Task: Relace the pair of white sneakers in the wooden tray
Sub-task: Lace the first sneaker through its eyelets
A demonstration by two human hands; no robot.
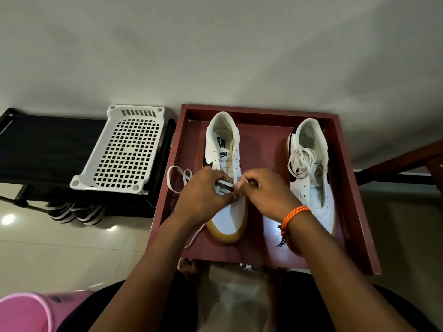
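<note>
Two white sneakers with gum soles stand in a reddish-brown wooden tray (347, 188), heels pointing away from me. Over the lower eyelets of the left sneaker (224, 144), my left hand (203, 192) pinches a flat white lace (178, 178). That lace loops out over the tray's left wall and trails down past the toe. My right hand (266, 190), with an orange cord on its wrist, pinches the lace end at the same eyelets. The right sneaker (311, 168) is unlaced, and its loose lace (300, 161) lies bundled on its tongue.
A white perforated plastic basket (122, 149) sits upside down on a black rack (43, 144) left of the tray. Striped sandals (76, 212) lie under the rack. A pink bucket (26, 312) stands at the lower left. A wooden rail (402, 161) runs at the right.
</note>
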